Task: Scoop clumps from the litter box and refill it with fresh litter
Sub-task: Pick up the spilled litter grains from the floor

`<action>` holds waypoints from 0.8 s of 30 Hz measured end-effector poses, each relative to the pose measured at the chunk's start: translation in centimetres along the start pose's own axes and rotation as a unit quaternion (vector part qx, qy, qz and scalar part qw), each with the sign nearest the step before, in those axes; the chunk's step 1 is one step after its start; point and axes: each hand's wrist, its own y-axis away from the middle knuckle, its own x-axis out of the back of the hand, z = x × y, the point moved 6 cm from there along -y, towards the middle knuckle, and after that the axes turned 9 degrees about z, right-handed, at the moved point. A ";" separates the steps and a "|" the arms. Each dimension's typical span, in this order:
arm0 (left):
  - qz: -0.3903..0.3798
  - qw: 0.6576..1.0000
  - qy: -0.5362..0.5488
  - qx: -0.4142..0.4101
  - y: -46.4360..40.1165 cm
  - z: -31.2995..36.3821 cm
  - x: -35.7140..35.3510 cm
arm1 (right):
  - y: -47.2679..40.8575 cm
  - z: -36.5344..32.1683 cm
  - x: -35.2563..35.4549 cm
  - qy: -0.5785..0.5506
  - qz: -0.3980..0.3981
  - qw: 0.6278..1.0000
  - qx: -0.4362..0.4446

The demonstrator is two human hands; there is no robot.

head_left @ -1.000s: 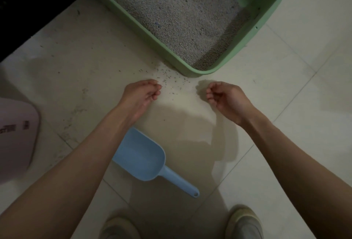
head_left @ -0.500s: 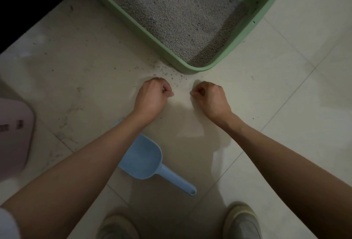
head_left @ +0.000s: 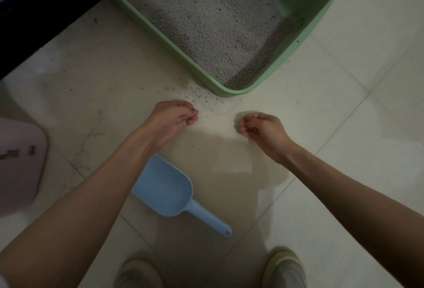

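A green litter box [head_left: 229,91] filled with grey litter [head_left: 206,23] stands on the tiled floor ahead. Spilled litter grains [head_left: 197,95] lie scattered on the floor just before its near corner. My left hand [head_left: 172,118] hovers at the edge of these grains, its fingers curled, with a few dark grains caught between the fingertips. My right hand [head_left: 261,130] is a little to the right, fingers curled against the thumb, and nothing shows in it. A blue scoop [head_left: 165,191] lies empty on the floor under my left forearm, with its handle pointing to the lower right.
A pink container [head_left: 20,161] with printed marks sits at the left edge. Something dark [head_left: 34,23] borders the floor at the upper left. My two shoes [head_left: 137,274] [head_left: 284,269] stand at the bottom, behind the scoop.
Half a second ago both fists met knuckle to knuckle by the spilled grains. They have since drawn apart, the right hand moving right and turning its palm up a little.
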 end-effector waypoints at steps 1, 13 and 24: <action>0.005 1.000 -0.020 0.006 -0.1 -0.1 0.0 | -0.1 -0.1 0.1 0.090 0.000 0.996 0.026; 0.071 0.844 -0.462 -0.263 0.0 -1.1 -1.8 | -1.2 -1.6 -0.7 0.378 0.133 0.899 0.175; 0.081 0.843 -0.446 -0.290 -0.4 -0.8 -2.4 | -0.9 -0.8 -2.6 0.420 0.161 0.857 0.253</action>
